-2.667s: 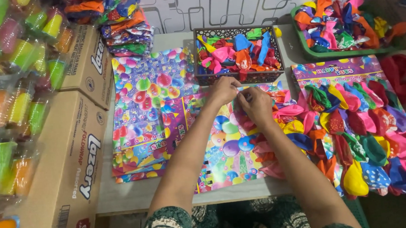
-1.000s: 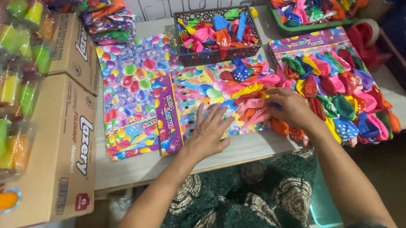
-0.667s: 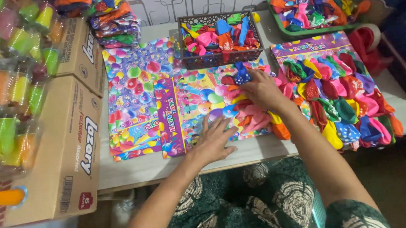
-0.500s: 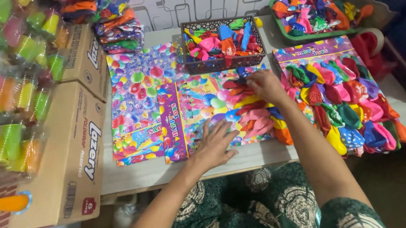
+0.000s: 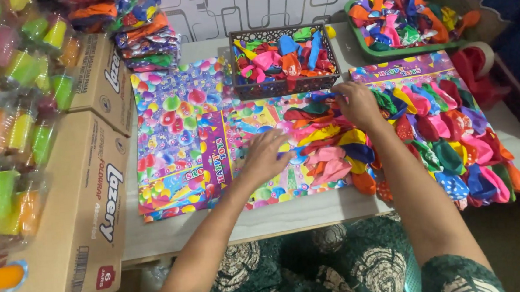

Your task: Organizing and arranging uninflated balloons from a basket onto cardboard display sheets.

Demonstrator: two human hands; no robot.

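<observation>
**Hands spread over a half-filled balloon card**

Both hands work apart on the printed card point(image 5: 253, 134) lying on the table point(image 5: 289, 214). Left hand point(image 5: 265, 156) lies flat, fingers spread, pressing the card just beside the row of balloons point(image 5: 333, 147) fixed along its right part. Right hand point(image 5: 357, 102) rests at the top of that row, fingertips seemingly pinched on a dark balloon neck, though the grip is too small to make out surely. Behind stands a dark basket point(image 5: 286, 84) of loose balloons; a filled card point(image 5: 447, 120) lies to the right, cardboard boxes point(image 5: 87, 201) to the left.
</observation>
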